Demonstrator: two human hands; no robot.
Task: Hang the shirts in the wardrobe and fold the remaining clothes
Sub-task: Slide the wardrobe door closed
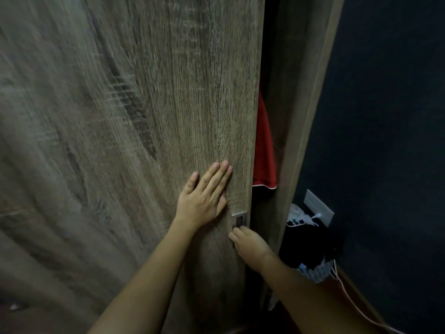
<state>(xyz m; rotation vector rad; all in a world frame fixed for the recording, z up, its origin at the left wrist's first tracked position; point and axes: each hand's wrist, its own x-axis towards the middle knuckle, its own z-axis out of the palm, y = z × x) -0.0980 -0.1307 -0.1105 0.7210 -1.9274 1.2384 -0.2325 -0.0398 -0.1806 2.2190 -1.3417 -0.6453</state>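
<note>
Your left hand (pixel 204 198) lies flat on the wardrobe door (pixel 144 116), fingers straight and close together, palm pressed to the wood grain near its right edge. Just below and to the right, your right hand (pixel 249 242) has its fingers curled, the tips hooked at the lower part of the recessed metal handle (pixel 239 220) set into that same edge. Beside the door's edge a narrow gap stands open, and in it a red shirt (pixel 265 153) hangs inside the wardrobe, its hem showing a pale trim. The wardrobe's side panel (pixel 301 116) closes the gap on the right. Beyond it is a dark wall (pixel 385 116) with a socket plate (pixel 317 207), a white cable (pixel 356 307) trailing down, and a black heap (pixel 305 247) of things too dim to make out.
</note>
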